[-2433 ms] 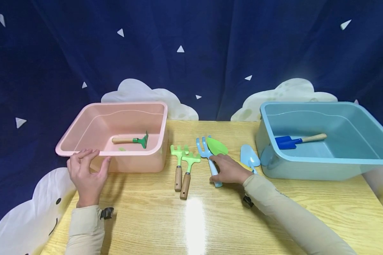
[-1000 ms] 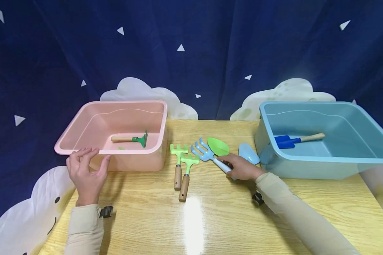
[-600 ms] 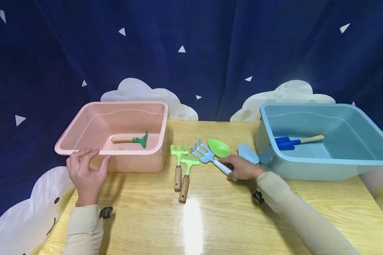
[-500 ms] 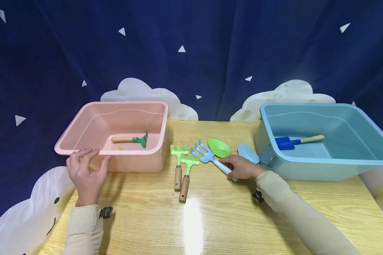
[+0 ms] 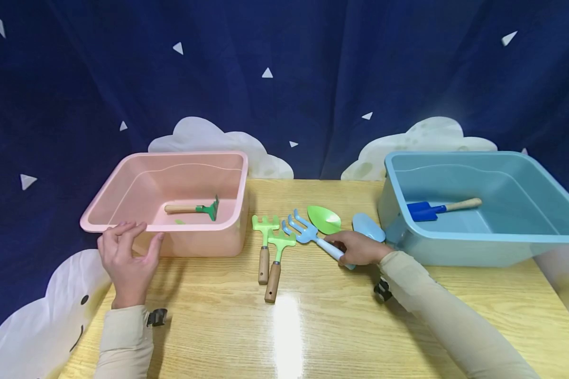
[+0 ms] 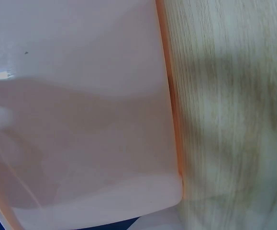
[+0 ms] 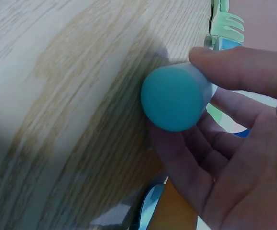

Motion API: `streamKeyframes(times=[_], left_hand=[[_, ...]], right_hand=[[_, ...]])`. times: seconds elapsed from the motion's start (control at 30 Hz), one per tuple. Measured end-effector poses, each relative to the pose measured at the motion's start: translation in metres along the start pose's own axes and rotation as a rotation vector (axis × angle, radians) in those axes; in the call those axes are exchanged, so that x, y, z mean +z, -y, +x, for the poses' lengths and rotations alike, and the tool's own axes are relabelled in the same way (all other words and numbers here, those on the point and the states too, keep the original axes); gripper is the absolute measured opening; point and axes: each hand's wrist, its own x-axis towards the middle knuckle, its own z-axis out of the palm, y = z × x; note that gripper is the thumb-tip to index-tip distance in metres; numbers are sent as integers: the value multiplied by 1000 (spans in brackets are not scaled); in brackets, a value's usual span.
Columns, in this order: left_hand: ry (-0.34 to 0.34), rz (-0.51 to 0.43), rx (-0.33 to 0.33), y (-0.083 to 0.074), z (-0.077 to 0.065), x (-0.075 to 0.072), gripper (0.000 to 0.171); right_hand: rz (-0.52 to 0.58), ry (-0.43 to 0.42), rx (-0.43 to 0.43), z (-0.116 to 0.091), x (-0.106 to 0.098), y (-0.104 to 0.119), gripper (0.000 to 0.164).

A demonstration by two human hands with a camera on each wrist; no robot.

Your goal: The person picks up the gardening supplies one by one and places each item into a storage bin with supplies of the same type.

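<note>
My right hand [image 5: 362, 248] grips the handle of a light blue hand fork [image 5: 329, 248], which lies on the table with its tines toward the far left. In the right wrist view, thumb and fingers wrap the handle's round turquoise end [image 7: 172, 98]. Just beyond the hand are a green leaf-shaped trowel [image 5: 324, 219] and a light blue trowel [image 5: 367, 226], their handles hidden. My left hand [image 5: 130, 263] is at the front rim of the pink bin [image 5: 196, 242], fingers loosely bent, thumb apart. Two green hand rakes [image 5: 265, 223] [image 5: 274, 273] with wooden handles lie left of the fork.
Inside the pink bin lies a green rake [image 5: 208, 209] with a wooden handle, beside a small light green piece [image 5: 180, 221]. The blue bin [image 5: 483, 250] at right holds a dark blue shovel [image 5: 422, 211]. A patterned navy curtain [image 5: 313, 79] hangs behind the table.
Compared with the oldest frame, my right hand has moved right and the fork's handle has swung right, its tines now nearer the green rakes. My left hand stays put.
</note>
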Motion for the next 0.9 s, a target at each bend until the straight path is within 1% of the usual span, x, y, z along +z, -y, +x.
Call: streamKeyframes(times=[0.2, 0.43, 0.73, 0.9], left_hand=[[5, -5, -1, -1, 1, 0, 56], [13, -5, -2, -1, 1, 0, 58], [14, -4, -7, -3, 1, -1, 56], [11, -8, -14, -4, 1, -1, 55]], right_hand=[[-28, -13, 18, 0, -1, 1, 62], [-45, -1, 43, 1, -2, 0, 60], [-29, 40, 87, 0, -6, 5, 59], [-13, 55, 88, -1, -7, 5, 62]])
